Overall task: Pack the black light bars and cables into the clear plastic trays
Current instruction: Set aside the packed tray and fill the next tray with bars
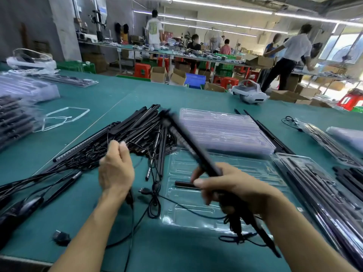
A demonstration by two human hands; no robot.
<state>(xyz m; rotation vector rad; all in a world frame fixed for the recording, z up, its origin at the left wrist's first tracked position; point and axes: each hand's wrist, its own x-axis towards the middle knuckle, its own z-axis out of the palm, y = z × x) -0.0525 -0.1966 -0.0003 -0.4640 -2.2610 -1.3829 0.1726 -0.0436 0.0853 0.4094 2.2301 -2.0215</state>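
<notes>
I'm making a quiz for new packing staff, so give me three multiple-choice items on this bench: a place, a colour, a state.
1. Where does the white headset lie?
A. at the bench's far edge
B. on a red stool
C. in a cardboard box

2. What colour is the bench mat?
A. grey
B. teal green
C. red

3. What is the right hand doing?
A. lying flat and empty
B. gripping a black light bar
C. holding scissors

Answers: 1 A, it sits beyond the stack of clear trays; 2 B, teal shows all around the pile of light bars; 3 B, its fingers curl round the bar above the open clear tray.
</notes>
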